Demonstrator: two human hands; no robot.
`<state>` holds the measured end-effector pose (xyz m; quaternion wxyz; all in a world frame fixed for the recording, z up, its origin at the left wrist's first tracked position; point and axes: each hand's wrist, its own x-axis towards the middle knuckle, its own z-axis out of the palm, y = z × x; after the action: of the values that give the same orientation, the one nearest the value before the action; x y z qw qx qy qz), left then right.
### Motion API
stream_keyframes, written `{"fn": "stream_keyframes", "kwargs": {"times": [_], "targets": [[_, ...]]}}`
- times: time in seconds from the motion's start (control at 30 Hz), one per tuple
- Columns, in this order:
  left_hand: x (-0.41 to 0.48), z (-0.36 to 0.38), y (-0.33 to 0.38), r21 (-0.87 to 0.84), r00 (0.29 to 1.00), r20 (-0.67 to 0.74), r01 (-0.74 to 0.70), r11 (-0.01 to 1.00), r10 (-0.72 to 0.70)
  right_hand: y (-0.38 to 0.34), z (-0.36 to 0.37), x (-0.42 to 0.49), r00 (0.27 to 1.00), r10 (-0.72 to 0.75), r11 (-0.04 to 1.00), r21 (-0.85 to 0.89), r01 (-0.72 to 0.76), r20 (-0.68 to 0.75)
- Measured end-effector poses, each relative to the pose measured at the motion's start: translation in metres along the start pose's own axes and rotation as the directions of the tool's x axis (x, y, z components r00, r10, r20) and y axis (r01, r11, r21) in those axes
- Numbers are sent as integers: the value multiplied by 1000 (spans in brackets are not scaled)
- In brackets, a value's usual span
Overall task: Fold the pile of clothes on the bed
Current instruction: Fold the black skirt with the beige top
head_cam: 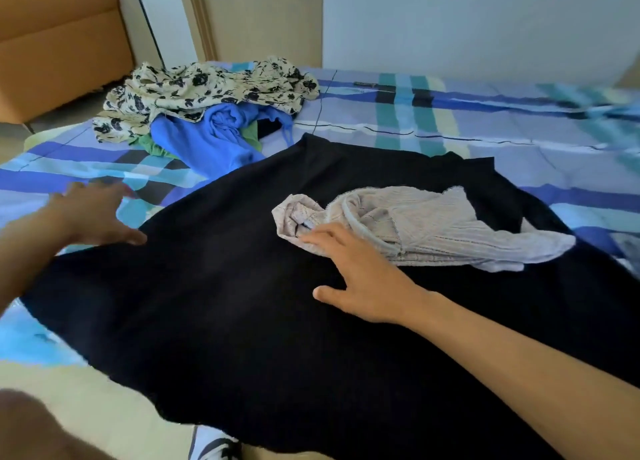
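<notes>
A large black garment (242,286) lies spread flat across the near part of the bed. On its right half rests a crumpled pale ribbed top (433,227). My right hand (360,276) lies with spread fingers on the black cloth, fingertips touching the near left end of the pale top. My left hand (93,214) hovers open at the black garment's left edge, slightly blurred. Farther back on the left sits a pile: a cream floral garment (194,92), a blue garment (211,137) and a green one (152,146) partly buried under them.
The bed carries a blue, teal and white plaid sheet (450,120) that stretches to the right. An orange sofa (59,40) stands at the back left, a pale wall behind the bed. A shoe (211,445) shows on the floor below the bed's edge.
</notes>
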<state>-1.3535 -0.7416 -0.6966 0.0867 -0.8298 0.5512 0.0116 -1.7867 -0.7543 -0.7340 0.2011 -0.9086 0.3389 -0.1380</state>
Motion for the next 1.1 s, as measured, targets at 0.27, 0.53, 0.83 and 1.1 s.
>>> {"fn": "stream_keyframes", "kwargs": {"times": [0.27, 0.53, 0.83, 1.1], "targets": [[-37, -3, 230, 131, 659, -117, -731, 669, 743, 141, -78, -61, 918, 396, 765, -544, -344, -23], [-7, -2, 298, 195, 649, -184, -712, 674, 738, 165, -82, -60, 906, 420, 737, -559, -380, -61], [-57, -61, 233, 186, 411, -74, -889, 418, 909, 79, -115, -98, 972, 231, 782, -605, -152, 54], [-133, -5, 202, 421, 252, 8, -878, 225, 968, 35, -39, -170, 977, 180, 803, -591, -77, 117]]}}
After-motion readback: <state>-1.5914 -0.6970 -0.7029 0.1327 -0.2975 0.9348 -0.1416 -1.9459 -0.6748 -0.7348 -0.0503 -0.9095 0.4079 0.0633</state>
